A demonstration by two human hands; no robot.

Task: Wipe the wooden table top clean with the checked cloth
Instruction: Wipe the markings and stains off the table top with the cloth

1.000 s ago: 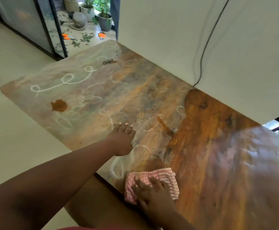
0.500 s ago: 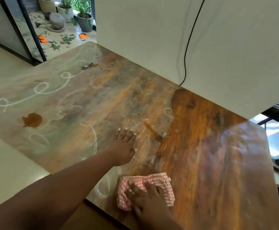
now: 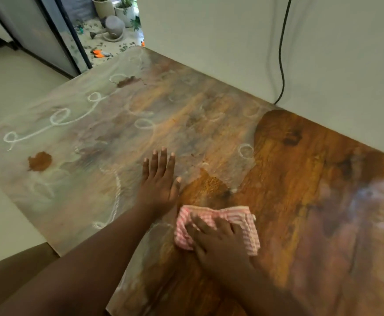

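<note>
In the lower middle of the frame the right hand (image 3: 220,242) lies on the pink-and-white checked cloth (image 3: 243,222), its fingers spread and slightly bent, pressing the bunched fabric down onto the wooden desk (image 3: 300,201). The cloth sits near the front edge of the desk, at the border between a dark, glossy brown area to its right and a dull, pale-filmed area to its left. Just beside the cloth, up and to the left, the left hand (image 3: 159,179) rests flat on the desk top, fingers straight and close together, thumb out toward the cloth; it holds nothing. Both bare forearms reach in from the bottom edge of the frame.

Farther back, the left half of the desk is covered with a hazy whitish film marked by looping white lines (image 3: 58,119). A round brown stain (image 3: 40,161) lies at the left of the frame, and a smaller dark smear (image 3: 127,82) lies near the far end of the desk. The right side of the desk runs along a white wall (image 3: 209,42), down which a black cable (image 3: 282,53) hangs to the desk edge. At the top left of the frame, past a dark-framed glass door (image 3: 49,37), plant pots (image 3: 108,8) stand on a floor strewn with leaves.
</note>
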